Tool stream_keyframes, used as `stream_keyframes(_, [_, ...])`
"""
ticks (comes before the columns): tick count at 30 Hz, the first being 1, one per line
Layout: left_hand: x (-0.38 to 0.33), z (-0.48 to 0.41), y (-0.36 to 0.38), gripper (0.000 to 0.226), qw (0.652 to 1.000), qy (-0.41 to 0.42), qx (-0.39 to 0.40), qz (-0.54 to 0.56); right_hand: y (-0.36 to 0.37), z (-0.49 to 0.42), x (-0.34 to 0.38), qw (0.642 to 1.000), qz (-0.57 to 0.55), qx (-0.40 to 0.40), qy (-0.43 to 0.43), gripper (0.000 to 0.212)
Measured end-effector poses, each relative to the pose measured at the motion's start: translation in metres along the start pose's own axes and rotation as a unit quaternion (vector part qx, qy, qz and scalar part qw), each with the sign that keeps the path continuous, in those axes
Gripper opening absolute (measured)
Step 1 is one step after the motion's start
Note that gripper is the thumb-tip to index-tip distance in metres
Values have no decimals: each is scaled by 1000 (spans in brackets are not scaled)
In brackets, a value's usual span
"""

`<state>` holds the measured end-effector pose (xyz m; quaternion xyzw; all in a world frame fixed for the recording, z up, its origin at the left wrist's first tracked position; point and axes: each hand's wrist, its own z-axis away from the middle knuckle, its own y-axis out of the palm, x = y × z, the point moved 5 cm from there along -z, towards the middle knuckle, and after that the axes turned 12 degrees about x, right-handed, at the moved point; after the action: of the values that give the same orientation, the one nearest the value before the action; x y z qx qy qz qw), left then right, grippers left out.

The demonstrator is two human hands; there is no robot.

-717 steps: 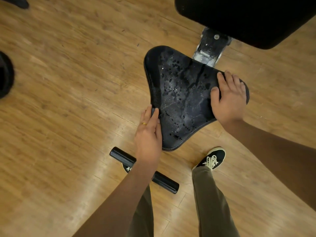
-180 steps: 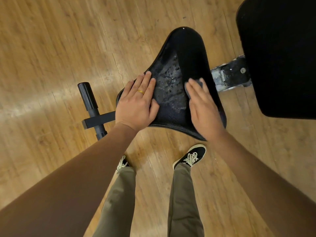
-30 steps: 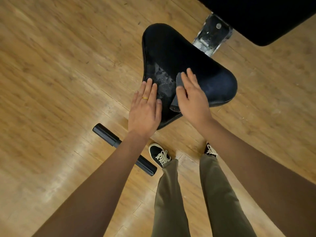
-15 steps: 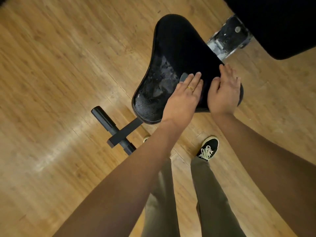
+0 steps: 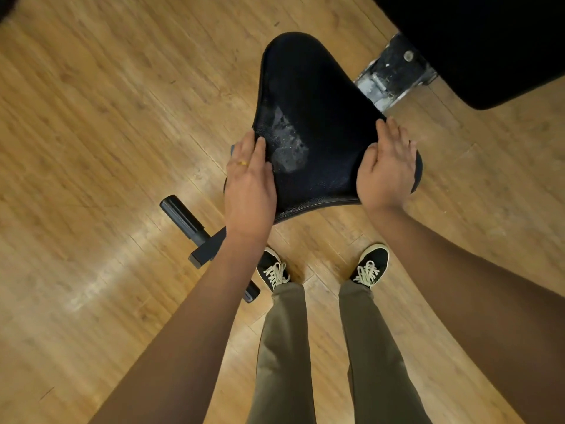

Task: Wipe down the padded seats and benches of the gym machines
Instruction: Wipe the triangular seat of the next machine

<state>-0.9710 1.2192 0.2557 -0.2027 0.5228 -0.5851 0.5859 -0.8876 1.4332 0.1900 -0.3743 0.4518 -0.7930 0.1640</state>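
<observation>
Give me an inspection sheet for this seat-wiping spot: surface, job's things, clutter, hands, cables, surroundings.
Surface: black padded seat, with a dull smeared patch left of its middle; the rest looks evenly dark.
Job's things: a grey sliver, probably the cloth, shows beside the left hand's fingers; black back pad at upper right.
Clutter: nothing seen.
Hands: left hand lies flat on the seat's left edge; right hand lies flat on its right corner; fingers straight on both.
Cables: nothing seen.
Surroundings: wood floor; scuffed metal bracket between seat and back pad; black foot bar near the person's shoes.
</observation>
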Motion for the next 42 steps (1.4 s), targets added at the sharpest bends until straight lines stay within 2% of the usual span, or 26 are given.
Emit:
stream_keyframes(2, [-4,15,5,44,1000,7,7,-15,1,0,0,1000,3,8,2,51])
stream_keyframes(5, [-8,40,16,45,996,71,41,-32,2,2,2,999,34,30,-13,51])
stream_keyframes(9, [-3,17,13,43,993,101,48,-35,7,10,14,972,104,96,-190,51])
stream_keyframes(10, [-5,4,10,43,993,99,44,-37,8,9,14,968,104,102,-206,51])
stream_keyframes(13, [-10,-21,6,42,997,61,31,-30,8,7,12,972,90,101,-193,50])
stream_keyframes(17, [-8,9,11,45,1000,-13,5,-12,7,8,12,972,86,103,-191,49])
stream_keyframes(21, [-10,41,22,46,999,13,30,-15,5,8,13,971,97,107,-192,51])
stream_keyframes(25, [-13,-5,15,44,999,25,29,-7,6,7,14,969,103,108,-199,52])
stream_keyframes(29, [-22,-51,13,44,1000,0,0,2,8,6,20,959,145,119,-212,56])
stream_keyframes(33, [-24,-30,22,50,999,-24,-24,8,11,-13,38,932,159,157,-287,60])
stream_keyframes(37, [-24,15,35,51,1000,0,0,6,13,-17,35,929,155,162,-295,61])
stream_keyframes(42, [-25,-31,23,46,1000,13,-4,-9,12,-18,35,930,141,162,-298,60])
